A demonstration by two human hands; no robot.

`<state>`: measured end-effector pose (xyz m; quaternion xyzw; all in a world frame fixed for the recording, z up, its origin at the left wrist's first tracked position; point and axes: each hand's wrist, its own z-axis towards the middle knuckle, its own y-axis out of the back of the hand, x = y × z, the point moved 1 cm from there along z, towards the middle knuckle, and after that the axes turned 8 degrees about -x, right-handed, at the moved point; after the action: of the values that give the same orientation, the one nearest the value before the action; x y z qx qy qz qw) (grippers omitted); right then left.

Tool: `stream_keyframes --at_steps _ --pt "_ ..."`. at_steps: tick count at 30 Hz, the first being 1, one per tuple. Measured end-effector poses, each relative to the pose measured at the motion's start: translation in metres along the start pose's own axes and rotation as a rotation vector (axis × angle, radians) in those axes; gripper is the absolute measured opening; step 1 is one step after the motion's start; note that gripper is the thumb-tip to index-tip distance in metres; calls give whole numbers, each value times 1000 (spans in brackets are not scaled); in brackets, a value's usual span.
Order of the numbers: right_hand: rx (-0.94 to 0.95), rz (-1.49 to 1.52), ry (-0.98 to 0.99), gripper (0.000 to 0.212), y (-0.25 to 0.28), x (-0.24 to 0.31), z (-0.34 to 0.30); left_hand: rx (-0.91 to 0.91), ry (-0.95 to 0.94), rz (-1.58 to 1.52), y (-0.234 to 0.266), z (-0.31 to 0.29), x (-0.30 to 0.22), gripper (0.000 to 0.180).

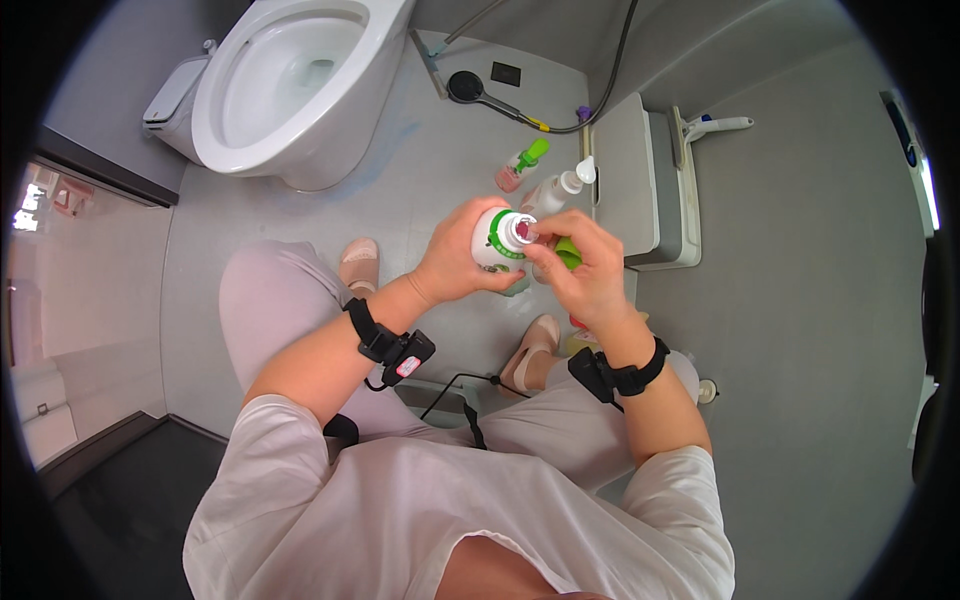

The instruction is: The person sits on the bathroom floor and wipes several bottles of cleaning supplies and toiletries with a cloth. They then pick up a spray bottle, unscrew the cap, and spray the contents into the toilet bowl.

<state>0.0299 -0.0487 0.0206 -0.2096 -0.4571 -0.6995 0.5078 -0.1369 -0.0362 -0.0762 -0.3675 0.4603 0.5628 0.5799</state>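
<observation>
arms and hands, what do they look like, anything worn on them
The left hand and right hand are gloveless. The left forearm wears a black strap and boxy black device with a red-and-white label; the right forearm, a similar black strap and device. Sleeves are pale, short, loose.

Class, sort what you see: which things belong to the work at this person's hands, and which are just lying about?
In hand:
- white bottle, held by the left hand
- pinkish-red piece at its mouth, by the right hand

Apparently just lying about:
- shower head
- green-topped bottle
- white pump bottle
</observation>
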Motion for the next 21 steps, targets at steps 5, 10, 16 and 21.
stream_keyframes --at_steps 5,10,16,21 --pt "-85 -5 -230 15 -1 3 3 -65 -87 129 2 0 2 76" --pt "51 -224 -274 16 2 8 10 -61 -206 232 0 1 3 72" --pt "145 -719 -71 12 -12 6 10 -76 -249 324 -8 -2 12 72" --pt "23 -579 -178 13 -20 -3 11 -158 -232 356 -10 -5 18 73"
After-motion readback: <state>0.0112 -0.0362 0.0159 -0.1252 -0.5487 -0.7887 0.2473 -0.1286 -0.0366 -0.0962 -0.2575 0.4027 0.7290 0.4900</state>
